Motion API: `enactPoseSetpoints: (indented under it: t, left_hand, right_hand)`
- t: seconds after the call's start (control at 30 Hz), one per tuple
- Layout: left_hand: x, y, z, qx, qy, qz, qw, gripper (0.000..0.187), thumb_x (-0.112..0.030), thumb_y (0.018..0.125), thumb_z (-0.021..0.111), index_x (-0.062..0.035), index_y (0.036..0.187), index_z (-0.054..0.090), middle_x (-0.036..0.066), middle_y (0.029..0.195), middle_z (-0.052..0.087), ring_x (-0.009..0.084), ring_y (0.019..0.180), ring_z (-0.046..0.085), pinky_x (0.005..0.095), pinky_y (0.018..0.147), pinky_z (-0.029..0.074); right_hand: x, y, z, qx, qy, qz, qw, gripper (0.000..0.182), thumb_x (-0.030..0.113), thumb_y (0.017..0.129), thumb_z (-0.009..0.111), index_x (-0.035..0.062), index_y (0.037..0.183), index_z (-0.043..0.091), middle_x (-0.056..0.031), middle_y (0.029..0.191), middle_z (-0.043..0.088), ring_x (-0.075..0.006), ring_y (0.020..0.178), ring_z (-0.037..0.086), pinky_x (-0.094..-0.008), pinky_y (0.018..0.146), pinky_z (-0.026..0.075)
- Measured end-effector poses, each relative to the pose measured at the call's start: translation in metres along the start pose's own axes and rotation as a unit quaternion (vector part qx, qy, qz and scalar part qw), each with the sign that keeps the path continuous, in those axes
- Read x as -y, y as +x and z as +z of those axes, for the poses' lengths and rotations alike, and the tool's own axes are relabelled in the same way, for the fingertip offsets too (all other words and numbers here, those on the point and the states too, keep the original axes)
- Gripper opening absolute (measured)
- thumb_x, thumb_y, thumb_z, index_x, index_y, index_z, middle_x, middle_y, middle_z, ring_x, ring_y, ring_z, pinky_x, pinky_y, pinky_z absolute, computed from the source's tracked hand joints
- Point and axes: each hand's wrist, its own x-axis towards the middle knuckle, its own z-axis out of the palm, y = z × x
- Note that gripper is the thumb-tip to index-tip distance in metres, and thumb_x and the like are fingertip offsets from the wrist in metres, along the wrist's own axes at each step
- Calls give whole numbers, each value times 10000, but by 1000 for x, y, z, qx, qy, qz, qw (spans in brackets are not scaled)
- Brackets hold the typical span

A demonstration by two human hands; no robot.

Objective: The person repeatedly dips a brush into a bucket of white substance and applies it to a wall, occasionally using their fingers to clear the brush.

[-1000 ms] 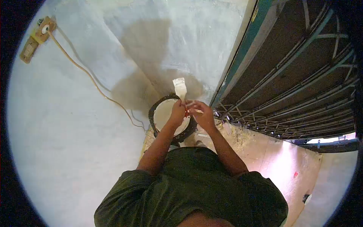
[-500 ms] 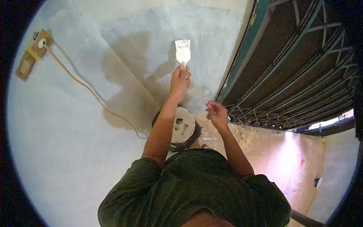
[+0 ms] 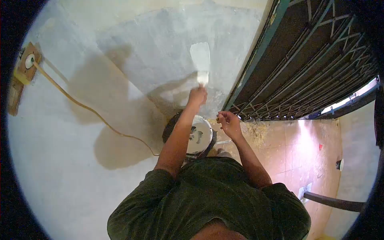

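My left hand (image 3: pixel 198 96) grips a putty knife (image 3: pixel 203 77), its white-coated blade against the grey-white wall (image 3: pixel 160 44). Just above the blade a fresh white streak of putty (image 3: pixel 200 55) shows on the wall. My right hand (image 3: pixel 229 125) hangs in front of me, to the right of the bucket, with its fingers curled; what lies between the fingertips, if anything, is too small to make out. Below my left forearm stands a dark bucket (image 3: pixel 213 141) with whitish, grey-patched material (image 3: pixel 203 132) inside. My forearm covers part of it.
A folding metal gate (image 3: pixel 296 68) borders the wall on the right. A yellowish cord (image 3: pixel 86 102) runs from a socket board (image 3: pixel 28 66) down behind the bucket. Crumbly debris (image 3: pixel 256 134) lies on the tiled floor (image 3: pixel 276 152). A dark bar (image 3: pixel 334 202) shows at lower right.
The putty knife has moved down the wall with my left hand, and a white streak now shows above it. My right hand stays nearly in place. The view has shifted slightly.
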Motion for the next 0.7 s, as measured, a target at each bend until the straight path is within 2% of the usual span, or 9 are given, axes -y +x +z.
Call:
enactPoseSetpoints:
  t: [0.03,0.23,0.37,0.4,0.47,0.53,0.6,0.67,0.7]
  left_hand:
    - [-27,-2,2,-8,-20,24,999,267,-305,908,483,-93,758,543,-53,560,424,58,425,342,216,379,261]
    - [-160,-64,22,69,-39,117,990,329,-362,923,453,-74,780,525,-56,571,410,36,427,305,197,375,224]
    - [-157,-60,28,57,-65,163,983,311,-351,929,440,-88,781,517,-52,550,394,46,397,294,206,344,203]
    - [-147,-48,28,53,-64,166,983,311,-351,929,440,-88,781,517,-52,550,394,46,397,294,206,344,203]
    - [-103,-9,22,-4,-46,73,996,312,-363,920,450,-97,771,517,-45,527,400,54,377,311,213,337,207]
    - [-25,50,7,-82,64,80,991,335,-396,894,469,-113,723,520,-35,500,406,76,360,338,236,328,213]
    - [42,74,-1,-81,63,28,994,326,-385,855,499,-130,653,517,-22,480,419,103,348,354,267,321,233]
    - [91,79,-1,-131,20,-124,983,301,-338,826,505,-133,605,510,-19,462,411,117,343,356,287,320,240]
    - [97,69,2,-136,18,-122,983,301,-338,826,505,-133,605,510,-19,462,411,117,343,356,287,320,240]
  right_hand:
    - [3,-1,3,-1,5,-2,1000,304,239,880,556,-17,1044,556,-90,900,637,-147,739,627,-265,539,507]
    - [-9,-2,12,8,15,8,1000,321,256,886,546,-17,1055,550,-99,890,633,-159,737,632,-268,537,504]
    - [-13,10,0,19,31,1,999,320,259,890,542,-12,1061,550,-96,895,633,-160,741,631,-275,549,502]
    - [-14,16,-5,23,32,-1,999,320,259,890,542,-12,1061,550,-96,895,633,-160,741,631,-275,549,502]
    - [-13,26,-16,35,28,4,999,319,257,891,542,-10,1066,549,-91,896,633,-156,744,629,-274,552,498]
    - [-16,37,-24,42,22,0,999,315,253,892,540,-10,1065,551,-88,900,634,-152,744,626,-271,552,496]
    - [-14,44,-35,52,12,-5,999,311,248,893,538,-10,1065,554,-86,904,636,-148,744,623,-267,551,494]
    - [-5,48,-46,78,-11,-6,997,291,229,891,539,-9,1058,561,-79,906,640,-133,729,618,-262,548,488]
    - [-7,51,-49,83,-11,-8,996,291,229,891,539,-9,1058,561,-79,906,640,-133,729,618,-262,548,488]
